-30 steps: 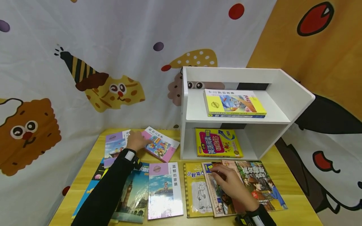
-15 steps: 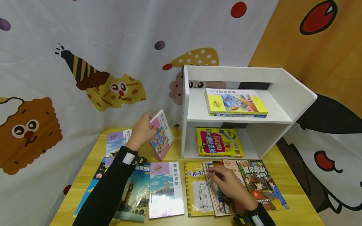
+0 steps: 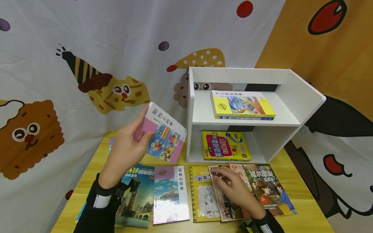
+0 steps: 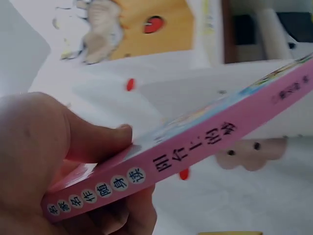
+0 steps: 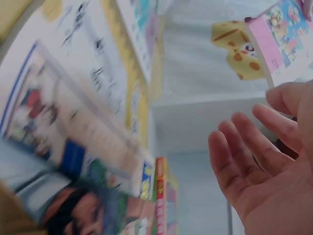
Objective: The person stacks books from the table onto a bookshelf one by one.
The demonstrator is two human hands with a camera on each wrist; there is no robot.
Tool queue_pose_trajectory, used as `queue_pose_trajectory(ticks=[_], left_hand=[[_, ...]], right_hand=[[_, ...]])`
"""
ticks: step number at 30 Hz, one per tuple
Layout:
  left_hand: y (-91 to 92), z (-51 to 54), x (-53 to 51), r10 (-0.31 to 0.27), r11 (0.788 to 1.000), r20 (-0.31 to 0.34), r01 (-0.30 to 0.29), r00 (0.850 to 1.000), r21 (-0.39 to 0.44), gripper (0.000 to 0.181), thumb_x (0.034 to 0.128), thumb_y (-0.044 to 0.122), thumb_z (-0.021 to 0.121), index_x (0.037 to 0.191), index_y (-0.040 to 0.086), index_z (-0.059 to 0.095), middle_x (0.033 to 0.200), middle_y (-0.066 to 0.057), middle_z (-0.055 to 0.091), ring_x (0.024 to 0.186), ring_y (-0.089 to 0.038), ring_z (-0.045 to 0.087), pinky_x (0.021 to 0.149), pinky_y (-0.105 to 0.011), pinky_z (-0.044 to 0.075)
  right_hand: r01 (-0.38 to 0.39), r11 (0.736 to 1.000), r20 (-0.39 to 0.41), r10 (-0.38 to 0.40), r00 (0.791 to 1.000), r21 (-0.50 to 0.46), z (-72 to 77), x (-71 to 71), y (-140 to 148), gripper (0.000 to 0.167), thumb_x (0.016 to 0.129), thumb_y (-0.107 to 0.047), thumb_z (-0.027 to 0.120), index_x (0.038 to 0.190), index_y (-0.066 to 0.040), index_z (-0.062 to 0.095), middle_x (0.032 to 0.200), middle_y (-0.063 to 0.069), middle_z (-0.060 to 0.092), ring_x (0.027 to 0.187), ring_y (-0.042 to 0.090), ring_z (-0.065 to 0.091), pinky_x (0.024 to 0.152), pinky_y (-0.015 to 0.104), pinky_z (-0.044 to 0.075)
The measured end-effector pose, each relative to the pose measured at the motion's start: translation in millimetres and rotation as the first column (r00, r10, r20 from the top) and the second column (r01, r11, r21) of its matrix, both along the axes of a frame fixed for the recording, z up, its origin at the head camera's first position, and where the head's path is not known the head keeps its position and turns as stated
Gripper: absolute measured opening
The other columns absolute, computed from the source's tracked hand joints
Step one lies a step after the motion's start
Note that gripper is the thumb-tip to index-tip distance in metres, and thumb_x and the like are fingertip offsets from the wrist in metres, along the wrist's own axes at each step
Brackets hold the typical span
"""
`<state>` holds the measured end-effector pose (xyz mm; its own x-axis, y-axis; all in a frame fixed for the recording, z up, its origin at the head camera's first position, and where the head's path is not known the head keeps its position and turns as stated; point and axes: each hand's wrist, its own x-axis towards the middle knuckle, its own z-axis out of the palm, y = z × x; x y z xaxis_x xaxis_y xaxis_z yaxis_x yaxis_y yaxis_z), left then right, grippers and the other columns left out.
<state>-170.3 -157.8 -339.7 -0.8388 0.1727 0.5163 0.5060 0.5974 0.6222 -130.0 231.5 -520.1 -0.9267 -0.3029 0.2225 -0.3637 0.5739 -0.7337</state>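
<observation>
My left hand (image 3: 125, 152) grips a pink-and-white book (image 3: 165, 139) by its left side, thumb on the cover. It is held up off the table, tilted, to the left of the white shelf. In the left wrist view the book's pink spine (image 4: 195, 152) faces the camera, with fingers underneath. My right hand (image 3: 237, 191) is over the overlapping books at the front right and holds nothing. Its fingers look loosely bent in the right wrist view; whether they touch a book cannot be told. Near it lies a yellow spiral-bound book (image 3: 204, 197).
A two-level white shelf (image 3: 241, 124) stands at the back right. Its upper level bears two stacked books, a yellow one (image 3: 244, 105) on top; another yellow book (image 3: 225, 145) lies below. On the table are a blue-sky book (image 3: 171, 195), a clock-tower book (image 3: 137, 200) and a comic-style book (image 3: 269, 191).
My left hand has lifted the pink-and-white book from the table, first tipping it upright, then bringing it up and nearer. The right hand has stayed almost in place.
</observation>
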Motion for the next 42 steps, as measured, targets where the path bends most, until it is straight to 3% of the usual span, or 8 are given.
queue_pose_trajectory(ticks=[6, 14, 21, 27, 31, 34, 39, 42], left_hand=[[-6.7, 6.3, 26.3, -0.070, 0.997, 0.035, 0.069, 0.997, 0.016, 0.083, 0.1062, 0.020, 0.076, 0.173, 0.043, 0.033, 0.104, -0.005, 0.074, 0.067, -0.014, 0.061, 0.057, -0.027, 0.051], [26.5, -15.5, 36.0, -0.253, 0.938, 0.138, 0.207, 0.958, 0.279, 0.084, 0.1071, 0.012, 0.074, 0.174, 0.043, 0.032, 0.126, -0.009, 0.070, 0.079, -0.021, 0.066, 0.062, -0.032, 0.059], [67.6, -46.5, 39.3, -0.277, 0.888, 0.192, 0.174, 0.942, 0.427, 0.083, 0.1124, 0.012, 0.064, 0.175, 0.047, 0.022, 0.141, -0.010, 0.064, 0.093, -0.026, 0.068, 0.069, -0.035, 0.066], [85.5, -61.0, 38.4, -0.366, 0.835, 0.180, 0.237, 0.913, 0.497, 0.079, 0.1176, 0.014, 0.052, 0.176, 0.047, 0.011, 0.153, -0.007, 0.060, 0.098, -0.027, 0.067, 0.074, -0.035, 0.067], [93.1, -62.8, 38.2, -0.394, 0.792, 0.136, 0.261, 0.909, 0.551, 0.076, 0.1187, 0.016, 0.050, 0.177, 0.044, 0.010, 0.173, 0.000, 0.045, 0.129, -0.027, 0.067, 0.097, -0.035, 0.067], [98.5, -60.6, 37.2, -0.417, 0.760, 0.083, 0.297, 0.905, 0.578, 0.075, 0.1188, 0.016, 0.049, 0.178, 0.041, 0.010, 0.184, 0.007, 0.026, 0.158, -0.025, 0.049, 0.116, -0.037, 0.055], [106.4, -54.4, 35.2, -0.448, 0.734, 0.037, 0.344, 0.893, 0.586, 0.075, 0.1187, 0.016, 0.050, 0.178, 0.038, 0.009, 0.185, 0.011, 0.021, 0.168, -0.021, 0.036, 0.122, -0.039, 0.048], [109.8, -50.9, 34.0, -0.474, 0.720, 0.049, 0.355, 0.879, 0.596, 0.077, 0.1183, 0.015, 0.051, 0.178, 0.040, 0.008, 0.183, 0.009, 0.029, 0.159, -0.023, 0.050, 0.114, -0.039, 0.057]], right_hand=[[-0.038, 0.989, 0.036, 0.043, 0.998, -0.145, 19.2, 2.5, -16.7, 0.041, 0.115, -0.025, 0.062, 0.155, -0.031, 0.061, 0.139, 0.001, 0.074, 0.116, 0.014, 0.074, 0.092, 0.031, 0.065], [-0.149, 0.875, 0.088, 0.212, 0.973, -0.460, 38.8, 10.0, -34.8, 0.070, 0.119, -0.007, 0.046, 0.179, -0.021, 0.015, 0.162, 0.030, 0.049, 0.127, 0.014, 0.072, 0.100, 0.037, 0.066], [-0.008, 0.778, 0.103, 0.093, 0.990, -0.628, 47.1, 17.5, -44.6, 0.066, 0.120, -0.014, 0.044, 0.177, -0.019, 0.011, 0.154, 0.019, 0.059, 0.122, 0.019, 0.076, 0.092, 0.043, 0.069], [0.056, 0.671, 0.093, 0.020, 0.995, -0.740, 51.9, 18.2, -40.3, 0.057, 0.121, -0.015, 0.042, 0.173, -0.013, 0.021, 0.142, 0.003, 0.069, 0.107, 0.021, 0.081, 0.078, 0.046, 0.069], [0.058, 0.669, 0.062, -0.018, 0.998, -0.741, 55.3, 21.4, -34.9, 0.062, 0.121, -0.016, 0.042, 0.178, -0.019, 0.016, 0.137, 0.004, 0.072, 0.082, 0.018, 0.080, 0.056, 0.035, 0.065], [0.047, 0.661, 0.022, -0.047, 0.999, -0.749, 57.7, 23.3, -32.1, 0.069, 0.121, -0.015, 0.041, 0.180, -0.029, 0.007, 0.150, 0.003, 0.067, 0.084, 0.016, 0.078, 0.057, 0.029, 0.064], [-0.087, 0.575, -0.062, 0.063, 0.996, -0.813, 61.1, 23.3, -26.9, 0.073, 0.121, -0.009, 0.033, 0.179, -0.036, -0.004, 0.170, 0.006, 0.047, 0.093, 0.019, 0.078, 0.066, 0.035, 0.067], [-0.165, 0.522, -0.121, 0.117, 0.986, -0.837, 64.4, 22.2, -22.6, 0.073, 0.120, -0.004, 0.028, 0.179, -0.032, -0.005, 0.170, 0.013, 0.045, 0.101, 0.023, 0.079, 0.066, 0.039, 0.068]])
